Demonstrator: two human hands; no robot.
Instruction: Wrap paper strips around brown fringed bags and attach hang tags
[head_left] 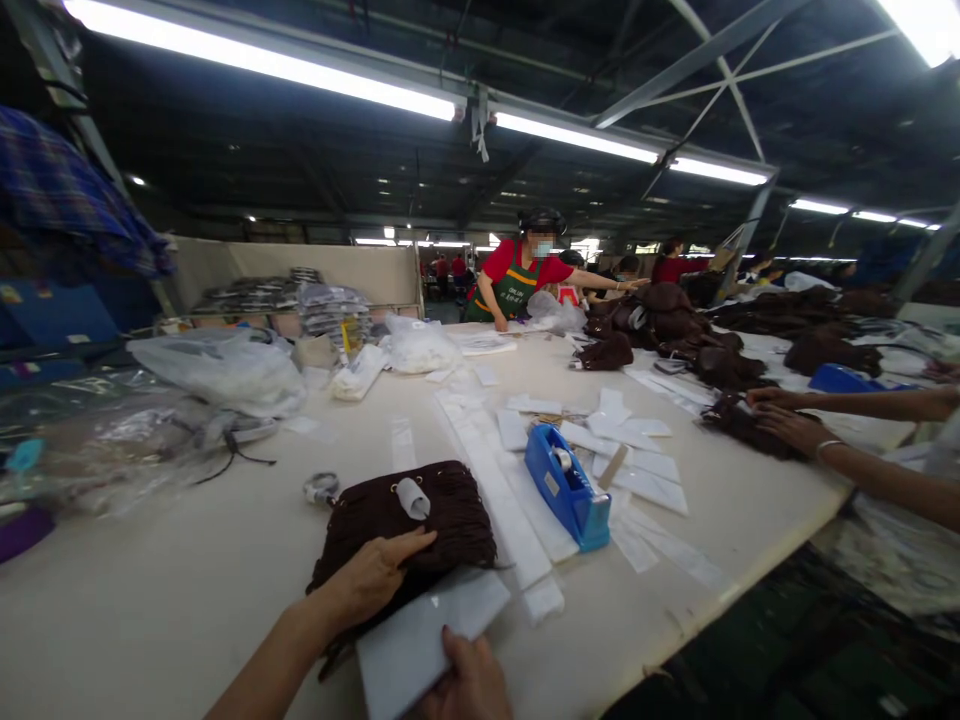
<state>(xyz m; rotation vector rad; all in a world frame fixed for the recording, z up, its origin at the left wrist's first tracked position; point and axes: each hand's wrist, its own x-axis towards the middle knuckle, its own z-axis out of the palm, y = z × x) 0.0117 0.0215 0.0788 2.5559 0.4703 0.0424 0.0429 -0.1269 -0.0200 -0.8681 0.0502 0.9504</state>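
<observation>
A dark brown bag (457, 505) with fine pleats or fringe lies on the table before me, a small roll of white wrap (412, 498) around some part on its top. My left hand (367, 580) grips the bag's near side, index finger stretched along the top and the other fingers partly hidden. In my right hand (471, 680) is a stiff white sheet (427, 635), pinched at its near right edge with the thumb on top. The sheet's far edge meets the near side of the bag; whether it reaches inside is hidden.
A blue tape dispenser (566, 485) stands right of the bag among white paper pieces (637, 460). White strips (495, 480) run alongside. Clear plastic bags (217, 370) lie at left, brown bags (675, 330) at right. A co-worker's hands (787, 420) work at the right edge; another person (521, 270) leans across the far end.
</observation>
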